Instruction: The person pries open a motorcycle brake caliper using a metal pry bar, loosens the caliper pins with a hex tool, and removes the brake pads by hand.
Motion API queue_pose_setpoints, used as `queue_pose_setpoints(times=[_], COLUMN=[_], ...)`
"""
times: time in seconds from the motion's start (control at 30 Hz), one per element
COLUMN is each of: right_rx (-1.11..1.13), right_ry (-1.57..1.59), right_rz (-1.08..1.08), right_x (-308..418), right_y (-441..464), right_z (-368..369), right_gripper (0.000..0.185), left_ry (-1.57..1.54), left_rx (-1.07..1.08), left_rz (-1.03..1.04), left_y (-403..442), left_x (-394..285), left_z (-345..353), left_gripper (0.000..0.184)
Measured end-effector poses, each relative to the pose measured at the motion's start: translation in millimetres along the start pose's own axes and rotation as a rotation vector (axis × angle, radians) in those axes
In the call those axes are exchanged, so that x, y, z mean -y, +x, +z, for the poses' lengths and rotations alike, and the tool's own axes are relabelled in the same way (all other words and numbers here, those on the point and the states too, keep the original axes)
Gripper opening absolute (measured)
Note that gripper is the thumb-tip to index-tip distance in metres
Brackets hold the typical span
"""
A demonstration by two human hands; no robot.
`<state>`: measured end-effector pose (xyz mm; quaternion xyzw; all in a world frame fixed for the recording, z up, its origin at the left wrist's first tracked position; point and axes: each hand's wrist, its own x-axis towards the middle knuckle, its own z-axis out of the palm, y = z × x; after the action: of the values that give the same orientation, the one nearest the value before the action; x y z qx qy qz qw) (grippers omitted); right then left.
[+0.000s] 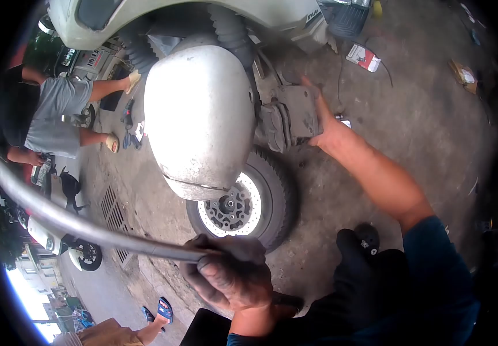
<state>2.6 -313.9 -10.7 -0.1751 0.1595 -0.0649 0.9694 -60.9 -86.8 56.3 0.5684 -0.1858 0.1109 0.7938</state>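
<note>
My left hand (231,274), its fingers dark with grime, is closed round the near end of a long metal bar (99,225). The bar runs to the left edge of the view. My right hand (327,124) grips the side of a dirty brake caliper (295,115) beside a white front fender (200,109). Some of its fingers are hidden behind the caliper. Beyond the fender lies a wheel (281,202) with a black tyre, a white rim and a brake disc, partly covered by the fender and my left hand.
A person (58,115) in grey shorts stands at left, near parked motorbikes (47,233). Another person's sandalled foot (165,311) shows at the bottom. Tools (128,115), a floor grate (113,216), a red-white box (363,57) and a cardboard piece (462,76) are on the ground.
</note>
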Motion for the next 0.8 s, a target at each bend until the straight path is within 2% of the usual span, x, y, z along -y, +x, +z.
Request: queue_pose_setpoints(times=[0.03, 0.1, 0.17, 0.23, 0.27, 0.3, 0.37, 0.43, 0.47, 0.5, 0.57, 0.6, 0.63, 0.7, 0.8], right_rx=[0.007, 0.079, 0.143, 0.202, 0.084, 0.025, -0.040, 0.074, 0.122, 0.042, -0.172, -0.042, -0.066, -0.130, -0.084], right_ry=[0.000, 0.045, 0.113, 0.204, 0.046, 0.044, -0.008, 0.051, 0.078, -0.042, -0.243, -0.281, -0.284, -0.257, -0.358], right_rz=[0.014, 0.020, 0.015, -0.038, 0.032, 0.051, 0.044, 0.049, 0.057, -0.022, -0.114, -0.052, -0.124, -0.240, -0.165], right_x=[2.6, 1.5, -5.6, 0.1, 4.1, -0.8, 4.8, -0.5, -2.2, 7.5, 5.8, 4.1, 8.1, -1.7, 1.3], right_y=[-0.6, 8.4, 18.5, 23.6, 16.4, 4.1, -3.3, 8.6, 11.3, 9.6, -15.2, 7.2, 9.1, 5.3, 4.2], right_z=[1.6, -9.7, -20.2, -24.7, -26.8, -18.3, 4.0, -19.8, -31.3, -20.0, 5.2, -23.9, -16.6, -2.2, -12.8], right_gripper=[0.053, 0.052, 0.051, 0.050, 0.052, 0.053, 0.053, 0.051, 0.049, 0.049, 0.048, 0.051, 0.051, 0.052, 0.053], left_ry=[-0.060, 0.426, 0.842, 0.456, 0.269, 0.016, -0.298, 0.665, 0.572, 0.513, 0.176, 0.009, -0.126, -0.016, 0.315], left_rx=[-0.168, 0.106, 0.647, 0.397, 0.289, 0.189, 0.135, 0.629, 0.581, 0.502, 0.258, 0.180, 0.070, 0.113, 0.189], left_rz=[-0.002, 0.271, -0.284, -0.189, -0.153, -0.032, 0.021, -0.320, -0.332, -0.224, -0.214, -0.046, -0.005, -0.015, -0.141], left_y=[-4.1, -42.1, -44.1, -41.0, -34.6, -27.9, -40.1, -45.2, -53.3, -49.1, -44.9, -40.4, -41.3, -48.0, -63.8], left_x=[-2.7, 69.1, 58.5, 42.0, 23.5, 22.6, 50.6, 66.9, 70.4, 52.1, 38.9, 44.8, 49.9, 60.1, 69.0], left_z=[6.0, -27.1, 2.9, 3.5, 2.0, -0.5, -3.3, -0.5, -7.8, -4.6, -11.4, -11.5, -9.7, -16.0, -17.7], left_gripper=[0.032, 0.021, 0.022, 0.020, 0.021, 0.022, 0.023, 0.014, 0.016, 0.016, 0.019, 0.023, 0.026, 0.028, 0.033])
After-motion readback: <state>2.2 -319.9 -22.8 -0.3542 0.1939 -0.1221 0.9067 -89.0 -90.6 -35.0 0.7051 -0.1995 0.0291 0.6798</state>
